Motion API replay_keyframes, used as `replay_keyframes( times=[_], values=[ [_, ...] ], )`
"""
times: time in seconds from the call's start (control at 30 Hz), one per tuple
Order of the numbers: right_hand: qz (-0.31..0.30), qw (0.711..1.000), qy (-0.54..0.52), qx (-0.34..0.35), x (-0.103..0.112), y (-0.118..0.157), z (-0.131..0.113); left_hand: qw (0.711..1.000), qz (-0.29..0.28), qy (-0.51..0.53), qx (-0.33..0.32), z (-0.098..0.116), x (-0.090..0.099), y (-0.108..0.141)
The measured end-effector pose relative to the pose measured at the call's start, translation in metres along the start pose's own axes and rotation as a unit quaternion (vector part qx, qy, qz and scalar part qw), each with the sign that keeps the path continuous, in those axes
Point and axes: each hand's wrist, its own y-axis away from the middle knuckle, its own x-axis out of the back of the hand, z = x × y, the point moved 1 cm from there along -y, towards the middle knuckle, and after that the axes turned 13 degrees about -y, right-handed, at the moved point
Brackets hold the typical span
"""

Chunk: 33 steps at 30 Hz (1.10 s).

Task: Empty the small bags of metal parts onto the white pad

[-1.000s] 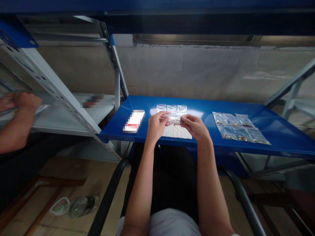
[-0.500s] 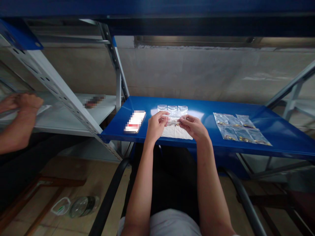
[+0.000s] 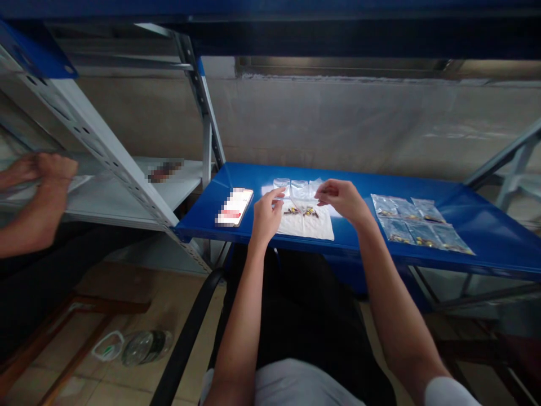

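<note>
A white cloth [image 3: 307, 225] lies near the front edge of the blue table, with small dark and yellow pieces [image 3: 310, 211] in two clusters on it. Behind it are clear plastic bags [image 3: 299, 188] in a row. My left hand [image 3: 267, 213] is at the cloth's left side, thumb and fingers apart; a clear, faint bag seems to hang by its fingertips, but its outline is blurred. Above the back right of the cloth, my right hand [image 3: 340, 198] has its fingers bent together; what they hold, if anything, is too small to make out.
Several filled clear bags [image 3: 416, 232] lie on the right of the blue table [image 3: 355, 248]. A phone [image 3: 234, 207] is at the left. Another person's hands [image 3: 53, 168] are over the grey shelf at far left. A bottle [image 3: 146, 347] is on the floor.
My hands have moved apart, the right one going right and up. The dark and yellow pieces on the cloth, hidden before by the hands and bag, now show.
</note>
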Motion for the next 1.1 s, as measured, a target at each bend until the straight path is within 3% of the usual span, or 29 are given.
replay_keyframes(
  times=[0.13, 0.37, 0.6, 1.1],
  values=[
    [-0.110, 0.977, 0.180, 0.028, -0.010, -0.023, -0.018, 0.997, -0.015, -0.066, -0.025, -0.007, -0.006, 0.001],
    [-0.183, 0.904, 0.370, 0.108, -0.031, -0.031, -0.026, 0.990, -0.076, -0.115, -0.024, -0.015, -0.021, 0.006],
    [-0.236, 0.886, 0.384, 0.114, -0.038, -0.033, -0.019, 0.990, -0.073, -0.115, -0.017, -0.019, -0.027, 0.007],
    [-0.224, 0.902, 0.354, 0.099, -0.032, -0.037, -0.014, 0.991, -0.081, -0.104, -0.009, -0.027, -0.034, 0.007]
  ],
)
